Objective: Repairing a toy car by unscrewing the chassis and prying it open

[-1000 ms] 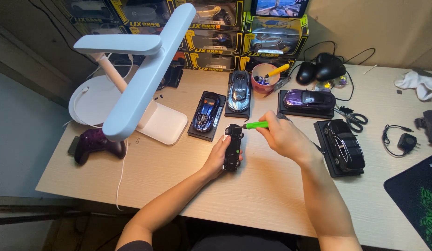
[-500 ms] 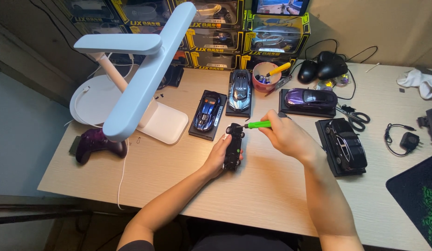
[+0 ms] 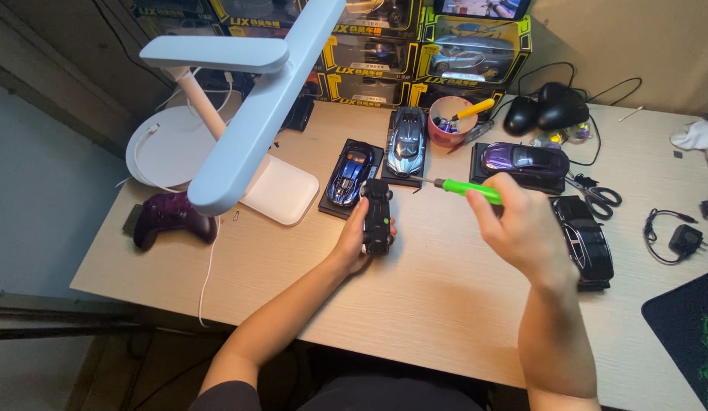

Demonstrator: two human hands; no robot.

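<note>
Left hand (image 3: 354,242) grips an upturned black toy car (image 3: 377,216); right hand (image 3: 521,228) at three o'clock clasps a green screwdriver (image 3: 462,188) above the worktop (image 3: 445,304).

The scene is lit warmly from above by a white, long-armed desk lamp (image 3: 247,114), whose glow is thrown brightest onto the pale wooden desk top (image 3: 438,304) near its centre. The far left floor and the rear wall are left dim. Soft shadows are cast beneath the forearms. Mild glare is seen on the glossy purple model car (image 3: 524,160). Straight edges are bowed slightly toward the corners. Focus is held throughout, with little blur.
</note>
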